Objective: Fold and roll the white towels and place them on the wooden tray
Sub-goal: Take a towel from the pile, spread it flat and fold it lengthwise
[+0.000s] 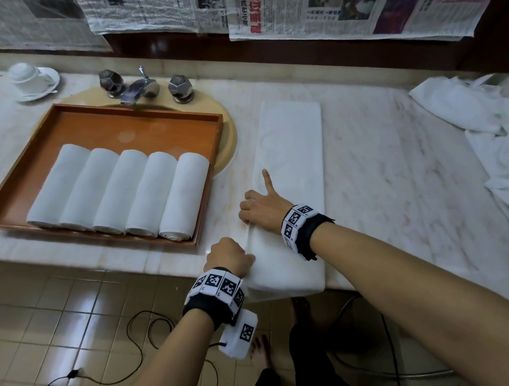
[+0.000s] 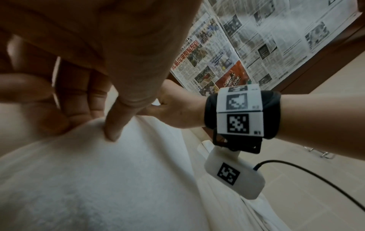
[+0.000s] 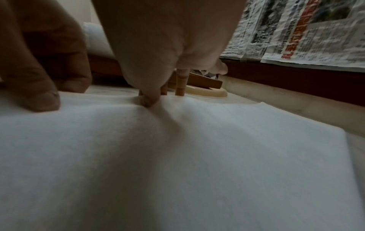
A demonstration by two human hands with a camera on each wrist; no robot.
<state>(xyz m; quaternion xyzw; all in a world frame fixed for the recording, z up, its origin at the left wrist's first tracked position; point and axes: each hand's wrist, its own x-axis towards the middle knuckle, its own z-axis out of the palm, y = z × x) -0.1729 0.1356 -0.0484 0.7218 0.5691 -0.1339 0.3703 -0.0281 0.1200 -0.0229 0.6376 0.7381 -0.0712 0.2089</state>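
Your left hand (image 1: 228, 255) and right hand (image 1: 260, 206) pinched the folded towel's (image 1: 290, 159) left edge, aligning layers before rolling; tray (image 1: 135, 114) lay leftward.

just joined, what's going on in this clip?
A person is working on a folded white towel laid lengthwise on the marble counter. Both hands pinch its left long edge near the front: left hand at the counter's edge, right hand just beyond it. Five rolled towels already lie side by side in the wooden tray. More unfolded white towels are heaped at the right.
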